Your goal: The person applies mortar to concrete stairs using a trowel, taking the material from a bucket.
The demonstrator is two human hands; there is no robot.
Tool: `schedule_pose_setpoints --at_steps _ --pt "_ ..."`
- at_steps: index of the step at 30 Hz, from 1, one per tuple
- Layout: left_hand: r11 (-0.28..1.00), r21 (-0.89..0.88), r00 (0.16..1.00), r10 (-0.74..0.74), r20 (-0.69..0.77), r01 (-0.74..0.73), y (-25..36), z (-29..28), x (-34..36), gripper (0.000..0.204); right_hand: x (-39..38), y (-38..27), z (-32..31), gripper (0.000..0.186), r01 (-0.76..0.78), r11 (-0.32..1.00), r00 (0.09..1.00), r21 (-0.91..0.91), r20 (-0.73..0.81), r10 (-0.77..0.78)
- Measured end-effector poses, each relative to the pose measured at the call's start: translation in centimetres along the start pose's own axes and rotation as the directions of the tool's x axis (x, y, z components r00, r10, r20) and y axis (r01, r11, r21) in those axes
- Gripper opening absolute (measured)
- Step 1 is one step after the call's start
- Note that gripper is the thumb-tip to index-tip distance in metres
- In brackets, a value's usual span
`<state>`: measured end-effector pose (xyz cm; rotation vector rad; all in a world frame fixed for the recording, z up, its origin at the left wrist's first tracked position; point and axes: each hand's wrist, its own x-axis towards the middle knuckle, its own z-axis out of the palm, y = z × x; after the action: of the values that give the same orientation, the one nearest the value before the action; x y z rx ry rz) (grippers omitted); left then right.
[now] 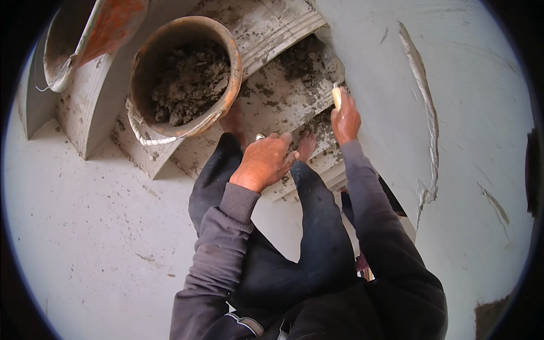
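Head view. The right hand's fingers are wrapped around a pale tool handle beside the wall; whether the curled left hand pinches anything cannot be told. A knock from the leg could tip the rubble-filled bucket; loose debris could cause slipping. Counted: two hands, one handle, one bucket, one orange-lined container, two bare feet.

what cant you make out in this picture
In the head view:
Left hand: palm and anything under it, hidden by the back of the hand.
Right hand: the tool end beyond the pale handle is too small to tell apart from the grey material.
Bucket: bottom covered by grey lumps.
Orange-stained container: cut off by the top edge.
Left foot: partly hidden by the bucket.
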<state>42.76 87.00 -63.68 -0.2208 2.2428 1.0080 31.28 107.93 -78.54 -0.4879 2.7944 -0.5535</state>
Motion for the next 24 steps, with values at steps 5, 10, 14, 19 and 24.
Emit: schedule_pose_setpoints --at_steps 5,10,14,19,24 --pt "1.0 -0.011 1.0 0.023 0.01 -0.023 0.5 0.3 0.7 0.032 3.9 -0.6 1.9 0.057 -0.095 0.935 0.992 -0.342 0.045 0.118" --pt "1.0 -0.019 1.0 0.011 -0.008 -0.011 0.4 0.1 0.3 0.032 3.4 -0.2 3.5 0.058 -0.06 0.889 0.99 -0.454 0.088 0.112" --pt "0.999 -0.037 1.0 0.008 -0.001 -0.008 0.4 0.1 0.4 0.031 2.6 2.9 2.0 0.058 0.137 0.893 0.982 -0.428 0.175 -0.067" --pt "0.999 -0.048 1.0 0.003 -0.009 -0.004 0.3 -0.2 0.2 0.031 -0.2 3.2 -1.2 0.059 0.08 0.989 0.994 -0.121 0.083 -0.07" --pt "1.0 -0.03 1.0 0.0 0.016 0.0 0.5 -0.3 0.6 0.032 -4.1 1.3 0.1 0.052 -0.637 0.31 0.77 0.706 0.563 0.301"
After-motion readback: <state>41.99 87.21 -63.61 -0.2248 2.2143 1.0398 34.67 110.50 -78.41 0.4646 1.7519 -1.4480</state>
